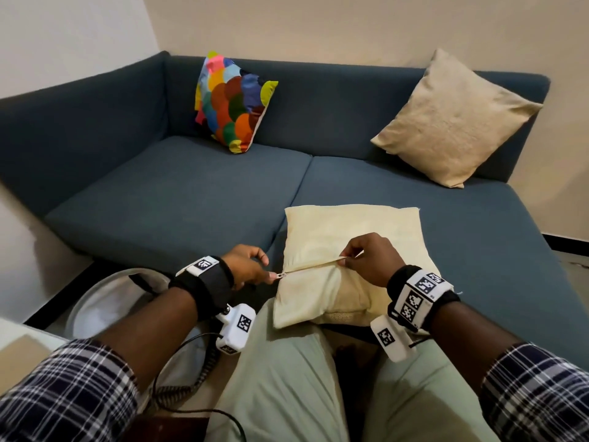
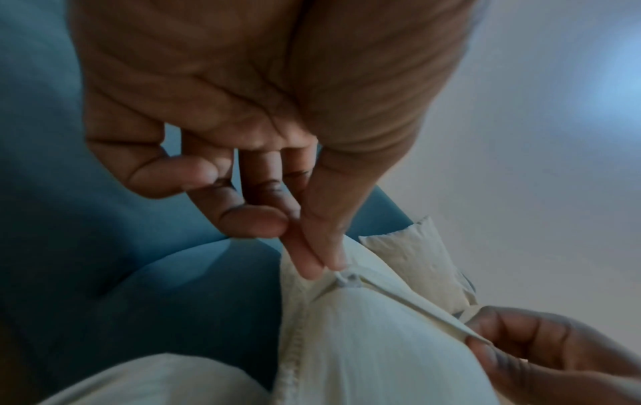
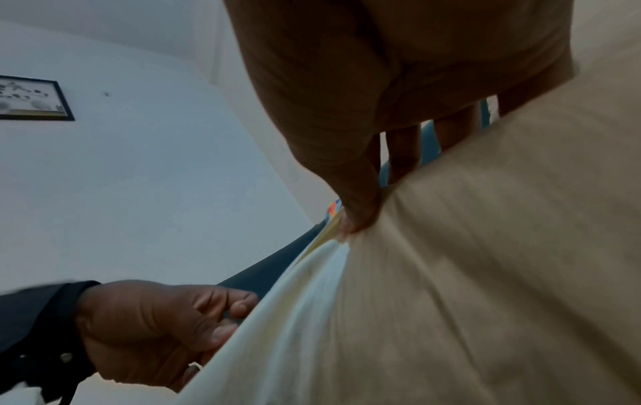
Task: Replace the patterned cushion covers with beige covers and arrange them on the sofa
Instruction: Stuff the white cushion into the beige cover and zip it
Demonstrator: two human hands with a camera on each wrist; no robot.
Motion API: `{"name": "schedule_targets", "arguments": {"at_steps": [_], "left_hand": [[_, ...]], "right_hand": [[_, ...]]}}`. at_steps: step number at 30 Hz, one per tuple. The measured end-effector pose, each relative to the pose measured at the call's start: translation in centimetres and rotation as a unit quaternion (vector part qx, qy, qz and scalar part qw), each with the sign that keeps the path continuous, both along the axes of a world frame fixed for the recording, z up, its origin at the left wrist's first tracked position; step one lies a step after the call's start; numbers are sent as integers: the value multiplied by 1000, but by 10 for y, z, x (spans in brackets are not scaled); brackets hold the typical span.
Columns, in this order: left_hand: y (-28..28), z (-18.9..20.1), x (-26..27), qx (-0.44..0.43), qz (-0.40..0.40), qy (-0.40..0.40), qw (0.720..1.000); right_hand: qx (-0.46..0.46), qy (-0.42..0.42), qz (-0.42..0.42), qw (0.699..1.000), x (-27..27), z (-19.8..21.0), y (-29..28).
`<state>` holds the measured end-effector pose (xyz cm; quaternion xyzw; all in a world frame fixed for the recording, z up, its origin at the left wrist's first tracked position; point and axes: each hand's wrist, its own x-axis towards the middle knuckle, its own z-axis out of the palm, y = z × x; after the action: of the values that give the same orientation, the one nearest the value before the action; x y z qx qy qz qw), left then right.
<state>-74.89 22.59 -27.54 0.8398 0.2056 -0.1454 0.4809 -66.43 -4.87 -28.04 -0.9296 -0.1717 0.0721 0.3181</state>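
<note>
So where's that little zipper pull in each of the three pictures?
Head: zipper pull, lower centre, pinched by the left hand at the beige cushion's left edge.
Left wrist: centre, just below the fingertips.
Right wrist: hidden behind fabric.
Shared landmark: the cushion.

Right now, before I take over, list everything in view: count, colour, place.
sofa: 1, blue-grey, against the walls
patterned cushion: 1, multicoloured, propped on the left backrest
beige cushion: 1, beige, propped at the right corner
cream cushion: 1, pale cream, on the seat edge and lap
zip pull: 1, metal, at the cushion's left end
round tray: 1, silvery, lower left
framed picture: 1, black frame, on the wall
left hand: pinches the zip pull
right hand: pinches the cover's edge
</note>
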Motion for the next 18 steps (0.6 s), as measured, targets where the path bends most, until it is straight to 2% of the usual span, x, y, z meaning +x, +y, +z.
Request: {"name": "schedule_targets", "arguments": {"at_steps": [7, 10, 18], "left_hand": [[-2, -5, -5, -5, -36, -18, 999], [-6, -4, -5, -18, -17, -18, 1000], [-17, -23, -9, 11, 36, -41, 998]], "right_hand": [[0, -21, 39, 999, -6, 1, 10], [-1, -42, 72, 996, -10, -2, 25], [-19, -70, 137, 988, -19, -4, 72]]}}
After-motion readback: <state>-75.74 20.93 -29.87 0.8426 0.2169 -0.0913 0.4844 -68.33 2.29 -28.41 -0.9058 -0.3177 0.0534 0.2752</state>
